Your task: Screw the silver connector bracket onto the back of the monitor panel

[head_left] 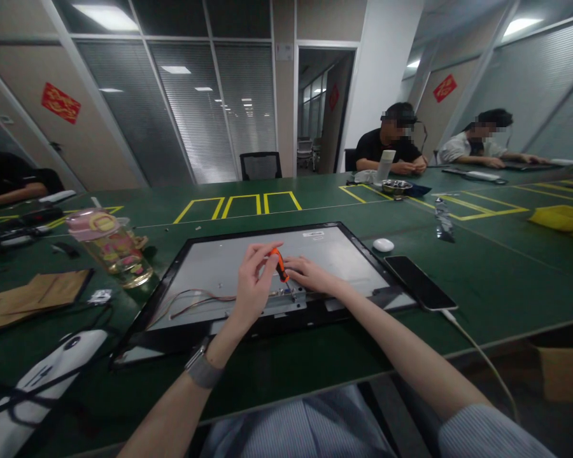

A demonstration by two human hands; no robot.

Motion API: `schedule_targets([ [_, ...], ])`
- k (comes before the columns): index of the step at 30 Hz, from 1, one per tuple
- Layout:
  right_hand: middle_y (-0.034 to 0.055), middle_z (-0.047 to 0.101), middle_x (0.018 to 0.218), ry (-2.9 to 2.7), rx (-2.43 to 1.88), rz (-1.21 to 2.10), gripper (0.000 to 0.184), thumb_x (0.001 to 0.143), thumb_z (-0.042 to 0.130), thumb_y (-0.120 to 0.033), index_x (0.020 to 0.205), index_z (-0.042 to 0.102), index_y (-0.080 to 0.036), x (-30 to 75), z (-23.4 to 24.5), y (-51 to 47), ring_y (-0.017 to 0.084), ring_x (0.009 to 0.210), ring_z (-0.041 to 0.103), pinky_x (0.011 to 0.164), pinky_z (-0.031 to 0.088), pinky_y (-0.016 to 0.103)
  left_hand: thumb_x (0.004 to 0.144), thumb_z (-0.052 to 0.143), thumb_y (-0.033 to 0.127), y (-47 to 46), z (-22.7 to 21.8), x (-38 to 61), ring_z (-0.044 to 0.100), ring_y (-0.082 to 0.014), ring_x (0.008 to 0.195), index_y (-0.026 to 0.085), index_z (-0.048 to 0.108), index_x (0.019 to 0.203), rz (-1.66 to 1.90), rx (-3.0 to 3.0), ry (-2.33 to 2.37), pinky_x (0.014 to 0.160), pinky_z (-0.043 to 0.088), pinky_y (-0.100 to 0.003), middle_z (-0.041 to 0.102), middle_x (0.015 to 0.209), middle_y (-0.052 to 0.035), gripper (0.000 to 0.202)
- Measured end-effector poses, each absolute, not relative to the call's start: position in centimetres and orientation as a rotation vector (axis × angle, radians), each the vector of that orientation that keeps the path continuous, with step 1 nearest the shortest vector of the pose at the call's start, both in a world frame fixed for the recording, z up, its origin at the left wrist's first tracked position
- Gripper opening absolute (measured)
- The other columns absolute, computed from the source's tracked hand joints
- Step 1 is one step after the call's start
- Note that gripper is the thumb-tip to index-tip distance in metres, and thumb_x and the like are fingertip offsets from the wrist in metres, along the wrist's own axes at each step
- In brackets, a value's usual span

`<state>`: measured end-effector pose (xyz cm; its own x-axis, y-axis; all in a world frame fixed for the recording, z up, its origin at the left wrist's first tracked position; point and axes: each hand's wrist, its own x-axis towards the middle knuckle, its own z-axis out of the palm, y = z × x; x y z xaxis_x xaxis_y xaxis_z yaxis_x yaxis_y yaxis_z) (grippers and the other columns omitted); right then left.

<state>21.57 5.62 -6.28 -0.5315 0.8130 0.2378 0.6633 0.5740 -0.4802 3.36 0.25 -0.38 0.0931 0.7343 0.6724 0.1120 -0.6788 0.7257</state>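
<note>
My left hand (254, 280), with a watch (204, 366) on its wrist, is closed on an orange and black screwdriver (279, 266). The screwdriver tilts, its shaft pointing down at a small metal bracket (298, 304) near the front edge of a display panel (205, 261). This panel lies flat, grey metal back up, inside a black frame. Close beside the screwdriver, my right hand (312, 275) rests over the bracket with its fingers stretched out; its fingertips are partly behind the tool. Thin wires (186, 299) run leftward from the bracket across the panel.
Right of the panel lie a phone (423, 283) on a cable and a white earbud case (382, 245). A drink bottle (109, 248), brown paper envelopes (33, 299) and a white power strip (52, 381) sit left. Two people work across the table; another is far left.
</note>
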Motion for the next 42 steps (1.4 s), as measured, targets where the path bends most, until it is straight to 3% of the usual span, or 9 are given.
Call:
schedule_targets([
  [5,0.0063,0.051,0.141,-2.388,-1.194,0.461,0.034,0.096,0.04,-0.033,0.123,0.059,-0.026,21.65,-6.34,5.69,0.025,0.133,0.042,0.113,0.022,0.052,0.094,0.043,0.027,0.11,-0.34,3.38,0.06,-0.0163,0.1,0.022,0.056,0.125,1.519,1.843,0.728,0.092,0.048,-0.032,0.061,0.112,-0.0081,0.034],
  [10,0.0081,0.052,0.14,-2.356,-1.181,0.51,0.037,0.095,0.041,-0.035,0.127,0.056,-0.024,21.89,-6.53,5.92,0.026,0.132,0.043,0.113,0.022,0.052,0.085,0.06,0.029,0.34,-0.4,3.32,0.059,-0.0134,0.088,0.022,0.066,0.111,1.629,1.903,0.831,0.077,0.052,-0.025,0.058,0.099,-0.0048,0.027],
  [16,0.0069,0.051,0.14,-2.36,-1.155,0.53,0.035,0.095,0.041,-0.033,0.125,0.057,-0.024,22.13,-6.49,5.98,0.025,0.134,0.041,0.113,0.022,0.051,0.094,0.044,0.025,0.31,-0.13,3.17,0.06,-0.0163,0.103,0.022,0.055,0.126,1.517,1.873,0.712,0.093,0.05,-0.034,0.058,0.12,-0.0088,0.034],
  [21,0.0069,0.053,0.138,-2.349,-1.168,0.522,0.035,0.095,0.04,-0.035,0.124,0.058,-0.024,22.01,-6.49,5.93,0.024,0.133,0.042,0.114,0.021,0.052,0.086,0.058,0.026,0.37,-0.21,3.15,0.061,-0.0145,0.092,0.022,0.064,0.113,1.609,1.911,0.788,0.082,0.053,-0.027,0.06,0.104,-0.006,0.028],
  [25,0.0056,0.054,0.138,-2.353,-1.154,0.502,0.035,0.095,0.04,-0.033,0.125,0.057,-0.026,21.95,-6.6,5.87,0.025,0.133,0.042,0.113,0.022,0.052,0.092,0.046,0.024,0.26,-0.2,3.2,0.059,-0.0172,0.105,0.022,0.059,0.123,1.545,1.922,0.74,0.093,0.05,-0.033,0.059,0.116,-0.0086,0.033],
  [28,0.0063,0.054,0.138,-2.361,-1.156,0.501,0.035,0.096,0.04,-0.034,0.125,0.057,-0.025,21.99,-6.64,5.88,0.025,0.132,0.043,0.113,0.023,0.052,0.092,0.046,0.024,0.31,-0.34,3.31,0.062,-0.0167,0.098,0.021,0.052,0.13,1.49,1.864,0.686,0.09,0.052,-0.034,0.062,0.112,-0.009,0.038],
  [32,0.0085,0.052,0.139,-2.359,-1.184,0.504,0.036,0.095,0.04,-0.035,0.125,0.057,-0.023,22.02,-6.62,5.96,0.026,0.133,0.043,0.113,0.022,0.052,0.087,0.057,0.026,0.51,-0.5,3.28,0.061,-0.0143,0.09,0.023,0.061,0.12,1.569,1.911,0.771,0.081,0.054,-0.028,0.061,0.105,-0.0061,0.033],
  [38,0.0061,0.053,0.139,-2.377,-1.156,0.494,0.035,0.096,0.039,-0.034,0.124,0.058,-0.025,22.05,-6.61,5.98,0.025,0.132,0.044,0.113,0.023,0.051,0.092,0.047,0.025,0.45,-0.41,3.29,0.063,-0.0166,0.097,0.022,0.051,0.13,1.473,1.843,0.689,0.089,0.053,-0.034,0.061,0.117,-0.0101,0.039],
  [42,0.007,0.053,0.138,-2.376,-1.176,0.497,0.036,0.095,0.039,-0.034,0.124,0.058,-0.024,22.01,-6.45,5.89,0.025,0.133,0.042,0.113,0.022,0.052,0.084,0.061,0.025,0.5,-0.61,3.32,0.061,-0.0142,0.089,0.023,0.062,0.118,1.597,1.892,0.76,0.08,0.054,-0.027,0.061,0.104,-0.0058,0.033],
])
